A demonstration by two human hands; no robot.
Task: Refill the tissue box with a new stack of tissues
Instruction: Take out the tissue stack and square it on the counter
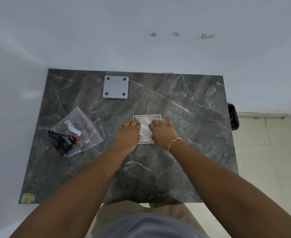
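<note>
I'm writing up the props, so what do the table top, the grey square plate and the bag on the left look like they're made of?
Table top: dark grey marble or a marble-look slab, going by the pale veins and soft sheen.
Grey square plate: probably matt moulded plastic, plain grey with four round dark pads at the corners; painted metal can't be ruled out.
Bag: thin clear plastic film, crinkled, glossy and printed.

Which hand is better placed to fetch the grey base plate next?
Left, probably. The grey base plate lies at the table's far left, on the left hand's side. The right hand would have to cross over the tissue box that both hands press the tissues into.
</note>
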